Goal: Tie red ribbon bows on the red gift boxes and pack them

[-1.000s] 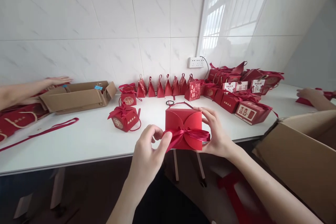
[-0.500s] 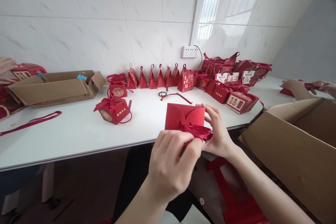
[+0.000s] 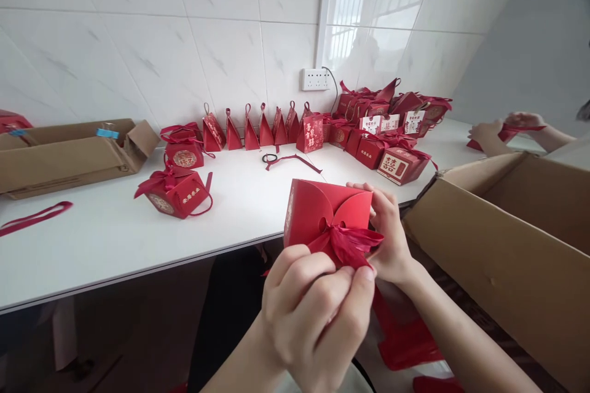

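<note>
Close in front of me is a red gift box (image 3: 322,206) with curved, interlocking top flaps. A dark red ribbon (image 3: 353,242) is looped through holes in the flaps and gathered in a bow. My left hand (image 3: 318,313) is closed, thumb and forefinger pinching the ribbon at the box's near side. My right hand (image 3: 389,233) wraps round the box's right side and steadies it; its fingertips show at the far corner. The box is held up just off the front edge of the white table (image 3: 106,245), tilted so that its top faces me.
Two ribboned red boxes (image 3: 175,193) stand at left, near a cardboard tray (image 3: 69,159). Several triangular boxes (image 3: 251,129) line the wall; more boxes (image 3: 401,163) are piled right. A large open carton (image 3: 498,245) sits at my right. Beyond it, another person's hands (image 3: 488,134) hold red material.
The box has come nearer and turned slightly, so one printed side now shows at left. My left hand has shifted lower right, pinching the ribbon. The whole view has swung a little rightward.
</note>
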Available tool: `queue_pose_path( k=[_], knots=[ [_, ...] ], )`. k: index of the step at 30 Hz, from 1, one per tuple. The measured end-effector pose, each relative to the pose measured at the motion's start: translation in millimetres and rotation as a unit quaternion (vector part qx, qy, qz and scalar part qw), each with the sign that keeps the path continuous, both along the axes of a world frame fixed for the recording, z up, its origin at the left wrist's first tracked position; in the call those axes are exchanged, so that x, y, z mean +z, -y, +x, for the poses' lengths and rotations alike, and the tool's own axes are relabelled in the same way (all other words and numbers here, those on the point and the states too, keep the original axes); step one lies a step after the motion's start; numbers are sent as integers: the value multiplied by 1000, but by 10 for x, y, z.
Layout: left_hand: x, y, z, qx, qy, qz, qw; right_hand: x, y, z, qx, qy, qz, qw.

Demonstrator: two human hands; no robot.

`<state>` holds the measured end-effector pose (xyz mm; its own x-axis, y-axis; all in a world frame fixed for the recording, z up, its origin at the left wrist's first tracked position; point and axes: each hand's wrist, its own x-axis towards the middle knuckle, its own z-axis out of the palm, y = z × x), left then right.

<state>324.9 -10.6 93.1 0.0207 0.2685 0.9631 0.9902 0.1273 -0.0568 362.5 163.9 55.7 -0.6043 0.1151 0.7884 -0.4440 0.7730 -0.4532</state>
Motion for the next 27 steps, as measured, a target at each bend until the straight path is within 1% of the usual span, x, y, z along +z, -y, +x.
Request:
queue_pose_path(
  k=[4,7,8,10,12,13,14,16,18,20,21,22,24,27],
  knots=[
    [-12,-7,-25,-2,-4,14,1000,-5,-22,63,1,-6,-4,1000],
    [-10,-10,-90,-25,8,7,1000,5,-55,135,-17,1,4,1000],
    [-19,-17,-125,-33,25,8,999,16,-66,168,-23,3,10,1000],
    [-55,-47,-216,-32,94,25,995,49,-88,246,-39,4,31,999],
    [-96,-99,-338,3,174,18,985,80,-109,336,-72,5,65,995],
    [-109,-135,-412,29,198,-5,980,90,-122,386,-95,12,79,992],
    [-111,-181,-495,57,210,-42,975,94,-138,443,-120,23,87,989],
    [-78,-321,-678,106,213,-125,963,90,-182,588,-164,51,78,982],
    [-3,-560,-839,121,218,-189,950,94,-250,794,-207,74,59,974],
    [87,-914,-897,90,210,-237,944,144,-345,1067,-254,88,50,962],
    [127,-1124,-865,62,192,-256,945,193,-403,1222,-280,88,48,955],
    [158,-1343,-790,28,166,-272,947,258,-468,1384,-310,83,46,946],
    [182,-1774,-533,-55,95,-297,948,422,-624,1705,-382,63,48,921],
    [109,-2325,-71,-189,-9,-315,930,672,-952,2107,-507,59,66,857]
  ],
)
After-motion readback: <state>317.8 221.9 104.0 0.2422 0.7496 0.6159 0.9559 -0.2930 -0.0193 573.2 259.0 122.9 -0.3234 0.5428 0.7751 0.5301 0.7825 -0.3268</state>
